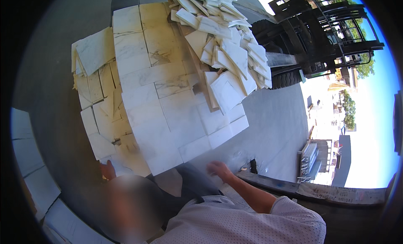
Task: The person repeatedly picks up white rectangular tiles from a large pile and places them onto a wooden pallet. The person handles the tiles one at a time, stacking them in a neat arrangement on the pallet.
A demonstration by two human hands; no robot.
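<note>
White, grey-veined marble tiles (147,114) are laid in stacked layers in the middle of the view. Low at the left side of this stack, my left hand (108,170) grips the edge of a marble tile (119,167). A blurred patch covers much of that arm, and some of the fingers are hidden. My right hand (219,170) hangs in the air near the stack's near right corner, fingers loosely apart, holding nothing. A lower, stepped part of the stack (94,93) with uneven tiles lies on the left.
A loose heap of marble pieces (231,51) lies on the far right of the stack. Beyond it stands a dark forklift (310,42) with large tyres. More tile stacks (35,172) line the left edge. A dark ledge (327,191) runs along the lower right.
</note>
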